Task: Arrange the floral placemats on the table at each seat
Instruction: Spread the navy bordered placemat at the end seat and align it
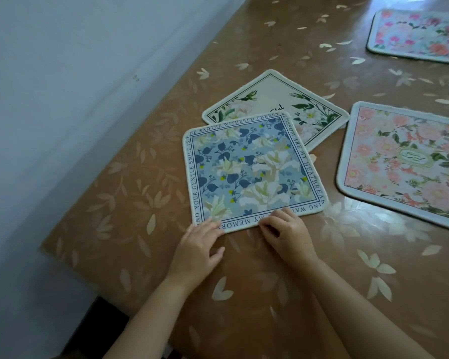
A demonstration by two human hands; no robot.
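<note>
A square blue floral placemat (249, 169) with a lettered border lies flat on the brown table (130, 193). It overlaps a cream placemat (275, 99) with green leaves lying behind it. My left hand (197, 250) rests with fingers spread on the blue mat's near left corner. My right hand (285, 234) sits with fingertips curled over the mat's near edge. A pink floral placemat (405, 161) lies to the right. Another pink one (420, 35) lies at the far right.
The table has a glossy brown cover with a pale leaf pattern. Its left edge runs along a white wall (49, 99). A dark gap shows beneath the table's near left corner.
</note>
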